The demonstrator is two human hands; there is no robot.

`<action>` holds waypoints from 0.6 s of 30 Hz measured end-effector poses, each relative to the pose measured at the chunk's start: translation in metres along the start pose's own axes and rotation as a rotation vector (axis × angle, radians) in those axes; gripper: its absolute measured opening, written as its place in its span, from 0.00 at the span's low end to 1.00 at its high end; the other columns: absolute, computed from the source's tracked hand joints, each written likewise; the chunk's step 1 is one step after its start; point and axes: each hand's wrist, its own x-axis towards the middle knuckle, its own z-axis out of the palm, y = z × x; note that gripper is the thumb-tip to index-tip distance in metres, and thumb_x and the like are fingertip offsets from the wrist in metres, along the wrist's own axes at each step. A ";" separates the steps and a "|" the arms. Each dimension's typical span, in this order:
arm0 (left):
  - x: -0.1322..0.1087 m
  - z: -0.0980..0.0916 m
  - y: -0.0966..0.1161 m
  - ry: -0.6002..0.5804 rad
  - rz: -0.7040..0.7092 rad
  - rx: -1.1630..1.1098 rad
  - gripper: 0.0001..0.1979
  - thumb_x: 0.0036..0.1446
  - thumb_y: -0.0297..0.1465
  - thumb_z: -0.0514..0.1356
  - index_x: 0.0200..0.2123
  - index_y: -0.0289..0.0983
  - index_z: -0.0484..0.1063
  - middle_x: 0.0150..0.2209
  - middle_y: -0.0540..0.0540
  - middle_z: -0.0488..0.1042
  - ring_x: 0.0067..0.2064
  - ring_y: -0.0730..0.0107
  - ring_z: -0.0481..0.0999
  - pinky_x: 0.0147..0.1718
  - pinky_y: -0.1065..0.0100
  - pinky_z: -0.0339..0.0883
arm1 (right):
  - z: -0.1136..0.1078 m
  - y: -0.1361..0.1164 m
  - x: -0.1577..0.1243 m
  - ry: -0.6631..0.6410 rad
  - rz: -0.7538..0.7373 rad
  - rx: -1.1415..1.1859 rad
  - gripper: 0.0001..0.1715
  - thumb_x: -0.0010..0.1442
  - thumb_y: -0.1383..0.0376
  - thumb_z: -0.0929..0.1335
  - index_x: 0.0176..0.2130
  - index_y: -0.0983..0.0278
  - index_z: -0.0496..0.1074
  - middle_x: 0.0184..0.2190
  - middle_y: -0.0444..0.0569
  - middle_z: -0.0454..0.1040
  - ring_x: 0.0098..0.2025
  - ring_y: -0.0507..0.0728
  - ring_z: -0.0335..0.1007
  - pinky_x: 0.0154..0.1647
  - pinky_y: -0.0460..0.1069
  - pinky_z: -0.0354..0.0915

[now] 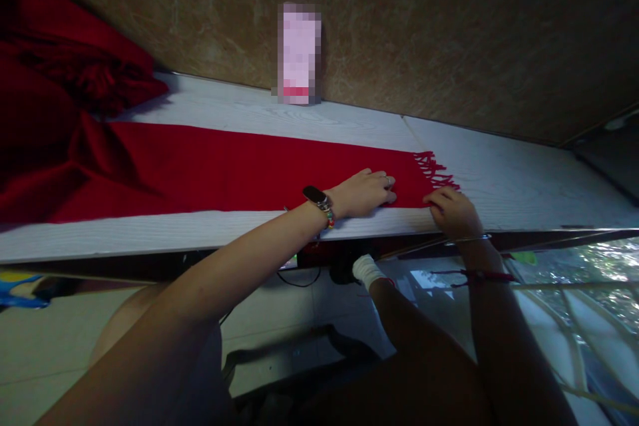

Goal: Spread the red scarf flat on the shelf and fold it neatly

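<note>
Scarf [224, 170], red, spread along tabletop [524, 180], fringe [434, 170] at 3 o'clock. Left hand [367, 192] lies flat and open on it; right hand [452, 210] curls at the fringe corner, grip unclear. Smoothing probably goes best stroking toward 3 o'clock, cloth taut.

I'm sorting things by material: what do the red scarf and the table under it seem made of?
The red scarf looks like soft woven cloth, perhaps wool or acrylic: matte, soft creases, twisted fringe at its end. The table looks like white wood-grain laminate or painted wood: fine grain lines, dull sheen.
</note>
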 end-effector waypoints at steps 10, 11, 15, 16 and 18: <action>0.001 -0.001 0.003 -0.209 -0.088 -0.270 0.24 0.60 0.36 0.49 0.57 0.33 0.58 0.61 0.38 0.60 0.63 0.59 0.53 0.59 0.52 0.46 | -0.008 0.002 0.001 -0.093 -0.115 0.074 0.25 0.48 0.73 0.58 0.39 0.62 0.76 0.37 0.49 0.77 0.40 0.57 0.71 0.43 0.51 0.67; 0.001 -0.001 0.004 -0.204 -0.087 -0.258 0.23 0.61 0.37 0.49 0.57 0.33 0.59 0.60 0.39 0.61 0.63 0.59 0.53 0.59 0.52 0.45 | -0.007 0.001 0.002 -0.090 -0.118 0.065 0.25 0.49 0.73 0.57 0.40 0.63 0.76 0.37 0.49 0.77 0.39 0.57 0.71 0.42 0.51 0.67; 0.003 0.003 0.008 -0.157 -0.059 -0.176 0.24 0.61 0.42 0.48 0.56 0.35 0.61 0.59 0.40 0.63 0.61 0.58 0.56 0.58 0.53 0.47 | -0.005 -0.004 0.008 -0.112 -0.102 0.015 0.27 0.50 0.73 0.58 0.45 0.65 0.76 0.36 0.51 0.76 0.38 0.56 0.71 0.40 0.49 0.67; 0.003 0.003 0.008 -0.147 -0.055 -0.153 0.25 0.61 0.44 0.48 0.56 0.34 0.62 0.59 0.40 0.63 0.60 0.58 0.57 0.57 0.54 0.48 | -0.005 -0.006 0.009 -0.118 -0.095 0.003 0.28 0.50 0.73 0.58 0.46 0.65 0.75 0.36 0.51 0.76 0.37 0.56 0.71 0.40 0.49 0.67; 0.003 0.005 0.009 -0.124 -0.062 -0.114 0.26 0.62 0.45 0.46 0.55 0.34 0.64 0.58 0.40 0.64 0.58 0.58 0.60 0.54 0.56 0.52 | -0.004 -0.010 0.011 -0.132 -0.078 -0.020 0.29 0.50 0.74 0.58 0.49 0.66 0.74 0.35 0.53 0.76 0.38 0.57 0.70 0.40 0.50 0.67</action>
